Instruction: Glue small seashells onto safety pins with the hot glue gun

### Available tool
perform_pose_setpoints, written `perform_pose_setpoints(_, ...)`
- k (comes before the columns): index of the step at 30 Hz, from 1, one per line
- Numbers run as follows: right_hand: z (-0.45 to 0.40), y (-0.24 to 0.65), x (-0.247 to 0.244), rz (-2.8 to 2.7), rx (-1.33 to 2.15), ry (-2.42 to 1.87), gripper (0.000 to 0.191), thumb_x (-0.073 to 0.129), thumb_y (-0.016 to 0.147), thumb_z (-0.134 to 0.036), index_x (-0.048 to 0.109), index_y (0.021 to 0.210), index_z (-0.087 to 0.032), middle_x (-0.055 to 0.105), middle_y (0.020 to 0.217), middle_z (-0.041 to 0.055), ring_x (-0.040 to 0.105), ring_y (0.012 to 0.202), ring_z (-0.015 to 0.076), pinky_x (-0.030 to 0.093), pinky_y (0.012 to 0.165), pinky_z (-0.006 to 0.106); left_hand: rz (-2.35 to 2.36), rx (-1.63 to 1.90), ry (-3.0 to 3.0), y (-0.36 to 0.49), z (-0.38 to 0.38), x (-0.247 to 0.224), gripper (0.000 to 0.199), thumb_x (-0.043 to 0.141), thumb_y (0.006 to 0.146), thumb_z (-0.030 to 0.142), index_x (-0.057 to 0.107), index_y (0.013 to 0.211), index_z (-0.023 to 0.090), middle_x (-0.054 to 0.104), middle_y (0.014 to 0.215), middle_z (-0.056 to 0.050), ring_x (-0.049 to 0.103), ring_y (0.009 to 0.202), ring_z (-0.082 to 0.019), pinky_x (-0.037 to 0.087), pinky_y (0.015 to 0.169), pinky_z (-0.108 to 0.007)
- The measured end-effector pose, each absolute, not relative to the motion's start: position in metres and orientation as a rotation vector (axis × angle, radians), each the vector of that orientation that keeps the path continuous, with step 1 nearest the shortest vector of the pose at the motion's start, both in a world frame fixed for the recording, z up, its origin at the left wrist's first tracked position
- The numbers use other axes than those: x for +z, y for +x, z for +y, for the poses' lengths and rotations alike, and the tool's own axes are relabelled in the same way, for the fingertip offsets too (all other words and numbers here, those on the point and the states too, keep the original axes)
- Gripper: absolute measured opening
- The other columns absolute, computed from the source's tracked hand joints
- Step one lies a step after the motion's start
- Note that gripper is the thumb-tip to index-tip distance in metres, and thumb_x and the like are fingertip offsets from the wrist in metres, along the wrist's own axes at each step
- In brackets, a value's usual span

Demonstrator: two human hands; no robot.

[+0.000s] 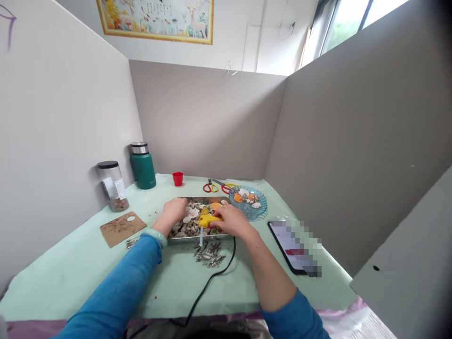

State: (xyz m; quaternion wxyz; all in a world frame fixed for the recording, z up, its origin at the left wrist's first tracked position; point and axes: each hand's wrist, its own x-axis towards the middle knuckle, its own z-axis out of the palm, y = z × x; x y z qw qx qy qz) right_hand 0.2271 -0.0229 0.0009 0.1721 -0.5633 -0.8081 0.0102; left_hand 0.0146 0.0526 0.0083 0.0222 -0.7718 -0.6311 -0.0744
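Note:
A metal tray point(201, 239) full of shells and small stones lies in the middle of the table. Over its left end is my left hand point(175, 210), its fingers curled down; what they hold, if anything, is hidden. My right hand point(229, 220), at the tray's right side, is closed around a yellow glue gun point(208, 220). A white glue stick point(201, 235) points from the gun toward me over the front rim. Just in front of the tray sits a pile of small metal clips point(209, 254).
Blue glass plate point(263, 205) with shells and scissors point(211, 187) lie behind; a red cup point(177, 179), green bottle point(143, 167) and jar point(113, 188) stand back left. Brown cardboard point(123, 229) is left, a phone point(293, 249) right. A black cable point(208, 282) runs toward the front edge.

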Motion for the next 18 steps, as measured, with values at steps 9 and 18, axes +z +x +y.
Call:
perform_pose_setpoints(9,-0.024,0.229,0.002,-2.331,0.036,-1.505,0.035,0.063,0.074,-0.053,0.066,0.088,-0.021,0.062,0.091,0.0055,0.051,0.095,0.0213,0.035,0.070,0.027,-2.060,-0.973,-2.376,-0.012,0.039,0.016,0.026,0.049,0.077,0.028,0.061,0.098,0.019,0.071,0.087,-0.005,0.065,0.073,-0.016,0.045,0.065,-0.023)
perform_pose_setpoints(18,-0.024,0.227,-0.002,-2.326,0.141,-1.674,0.037,0.066,0.071,-0.041,0.061,0.105,-0.026,0.066,0.090,0.0038,0.060,0.081,0.0212,0.035,0.062,0.025,-2.106,-0.950,-2.524,-0.009,0.028,0.008,0.031,0.051,0.077,0.034,0.070,0.097,0.019,0.073,0.080,-0.004,0.064,0.067,-0.017,0.042,0.057,-0.023)
